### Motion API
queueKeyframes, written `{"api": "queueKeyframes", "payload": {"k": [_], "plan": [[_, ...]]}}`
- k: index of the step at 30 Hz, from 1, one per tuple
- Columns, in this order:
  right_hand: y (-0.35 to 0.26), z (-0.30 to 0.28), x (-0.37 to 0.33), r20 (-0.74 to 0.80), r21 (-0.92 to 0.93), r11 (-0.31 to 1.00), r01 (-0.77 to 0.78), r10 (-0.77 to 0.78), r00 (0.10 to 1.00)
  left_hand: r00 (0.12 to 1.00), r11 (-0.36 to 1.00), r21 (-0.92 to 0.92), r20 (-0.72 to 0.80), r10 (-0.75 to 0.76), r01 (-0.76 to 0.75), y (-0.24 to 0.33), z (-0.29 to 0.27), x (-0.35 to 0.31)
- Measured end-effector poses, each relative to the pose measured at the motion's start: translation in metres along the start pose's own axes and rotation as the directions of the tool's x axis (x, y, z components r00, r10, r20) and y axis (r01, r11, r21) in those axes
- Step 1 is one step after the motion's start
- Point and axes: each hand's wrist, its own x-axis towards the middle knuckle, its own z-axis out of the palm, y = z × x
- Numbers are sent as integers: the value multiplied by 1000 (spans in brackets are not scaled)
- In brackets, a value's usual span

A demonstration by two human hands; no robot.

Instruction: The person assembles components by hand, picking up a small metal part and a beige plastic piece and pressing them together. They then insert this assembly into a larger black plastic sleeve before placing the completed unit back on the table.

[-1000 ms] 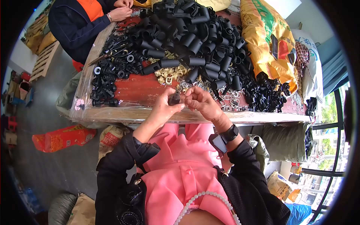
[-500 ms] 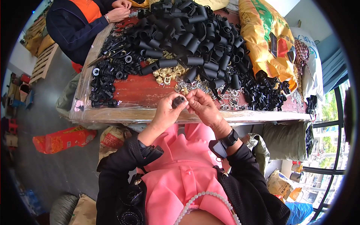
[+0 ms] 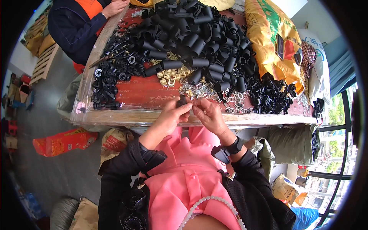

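My left hand (image 3: 171, 117) is closed around a small black cylindrical part (image 3: 182, 101), whose dark end sticks up above my thumb. Close beside it, my right hand (image 3: 211, 118) has thumb and forefinger pinched together; anything between them is too small to make out. Both hands are over the front edge of a worn red tabletop (image 3: 138, 92). Just beyond them lie small silver metal clips (image 3: 193, 90) and a cluster of brass-coloured buckle-like pieces (image 3: 171, 78). Farther back rises a big heap of black tubes (image 3: 199, 45).
Black ring-shaped parts (image 3: 105, 90) are piled at the table's left, small black clips (image 3: 270, 96) at its right. A yellow sack (image 3: 268, 38) leans at the right edge. Another person's hand (image 3: 115, 7) is at the far left corner. A red bag (image 3: 65, 142) lies on the floor.
The black part has tipped so its round end no longer faces me. My right fingers have drawn slightly away from it. The other person's hands have shifted left.
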Motion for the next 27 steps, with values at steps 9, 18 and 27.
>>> {"api": "queueKeyframes", "payload": {"k": [9, 18, 27], "plan": [[-18, -13, 4, 0, -384, 871, 306, -331, 944, 999, 956, -288, 19, -44, 47, 1, -1, -4], [-25, -13, 5, 74, -513, 756, 407, -434, 898, 998, 995, -95, 59, 18, -12, -9, -2, -5], [-25, -17, 7, 175, -407, 847, 343, -296, 939, 991, 997, 56, 123, -56, 50, -7, 7, -15]]}}
